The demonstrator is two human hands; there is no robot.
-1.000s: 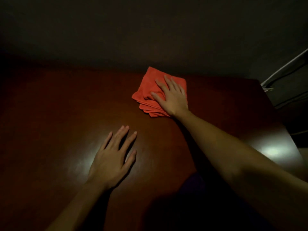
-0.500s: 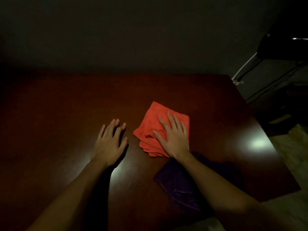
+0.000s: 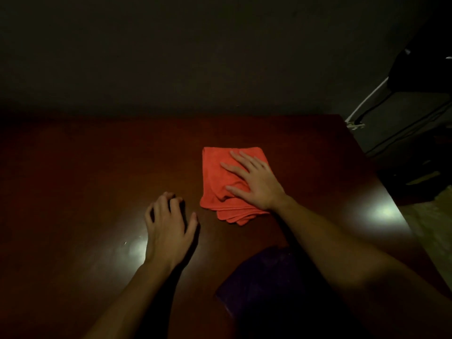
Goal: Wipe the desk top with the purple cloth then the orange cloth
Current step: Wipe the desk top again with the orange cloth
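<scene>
While dimness perhaps hides labels, right hand (image 3: pixel 254 182) flattens orange cloth (image 3: pixel 220 177).

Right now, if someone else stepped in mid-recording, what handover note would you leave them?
Right hand: flat, palm down on the folded orange cloth, pressing it to the desk top, right of centre.
Left hand: empty, fingers curled, resting on the bare wood.
Purple cloth: set aside at the near edge, under the right forearm.
Done, apparently: the purple pass.
Left: finish wiping with the orange cloth; coverage so far cannot be judged.
</scene>
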